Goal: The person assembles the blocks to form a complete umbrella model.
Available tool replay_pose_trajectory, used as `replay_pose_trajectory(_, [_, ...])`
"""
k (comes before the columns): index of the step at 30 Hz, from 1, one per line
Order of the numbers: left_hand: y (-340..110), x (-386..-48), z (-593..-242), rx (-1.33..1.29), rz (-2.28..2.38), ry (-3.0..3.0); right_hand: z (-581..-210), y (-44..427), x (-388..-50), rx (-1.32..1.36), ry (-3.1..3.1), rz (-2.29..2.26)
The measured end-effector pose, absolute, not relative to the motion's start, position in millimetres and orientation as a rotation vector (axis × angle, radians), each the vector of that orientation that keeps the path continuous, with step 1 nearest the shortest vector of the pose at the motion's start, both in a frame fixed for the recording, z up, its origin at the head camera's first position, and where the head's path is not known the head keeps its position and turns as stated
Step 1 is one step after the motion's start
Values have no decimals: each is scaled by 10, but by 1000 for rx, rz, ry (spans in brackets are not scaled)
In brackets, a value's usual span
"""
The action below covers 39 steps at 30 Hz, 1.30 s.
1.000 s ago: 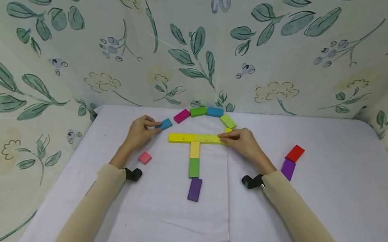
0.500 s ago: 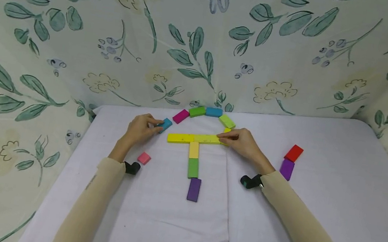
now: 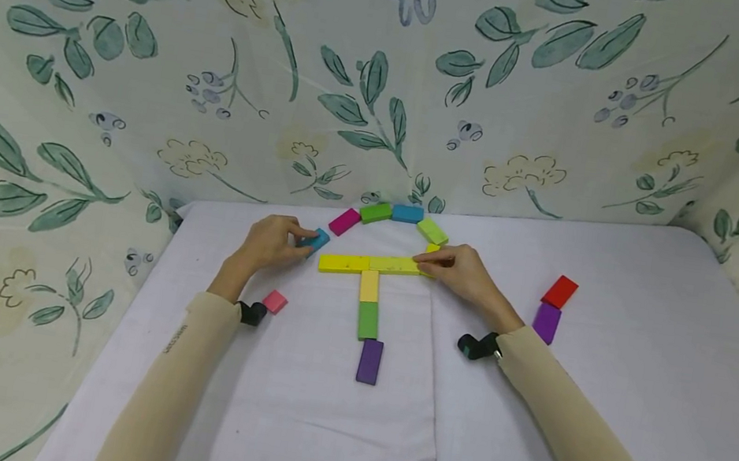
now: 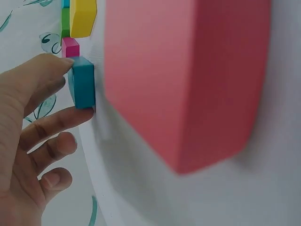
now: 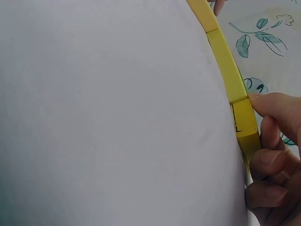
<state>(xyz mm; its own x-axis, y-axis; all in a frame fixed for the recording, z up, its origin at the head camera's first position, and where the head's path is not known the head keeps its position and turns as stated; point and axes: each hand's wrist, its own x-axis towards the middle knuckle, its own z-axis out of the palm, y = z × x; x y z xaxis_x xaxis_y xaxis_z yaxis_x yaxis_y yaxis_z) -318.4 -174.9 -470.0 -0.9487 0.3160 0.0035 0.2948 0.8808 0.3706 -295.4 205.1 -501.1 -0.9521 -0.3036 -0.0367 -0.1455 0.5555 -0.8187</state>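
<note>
At the left end of a curved line of blocks, my left hand pinches a blue block between thumb and a fingertip. The block stands on the cloth, close to a magenta block. My right hand holds the right end of a straight yellow row; in the right wrist view its thumb and fingers grip the end yellow block. A yellow block behind that hand is partly hidden. Below the row, a light orange block, a green block and a purple block form a stem.
Green, blue and lime blocks continue the curve along the table's back. A pink block lies beside the left wrist camera. Red and purple blocks lie at right on the white cloth.
My left hand has shifted slightly right with the blue block, which now sits nearer the magenta one. The left wrist camera has come closer to the pink block. My right hand stays in place.
</note>
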Motion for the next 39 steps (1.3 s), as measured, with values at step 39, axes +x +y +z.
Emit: replay_pose_trajectory(39, [-1904, -3292, -4855, 419, 1094, 2629, -5043, 2055, -2957, -403, 2627, -1362])
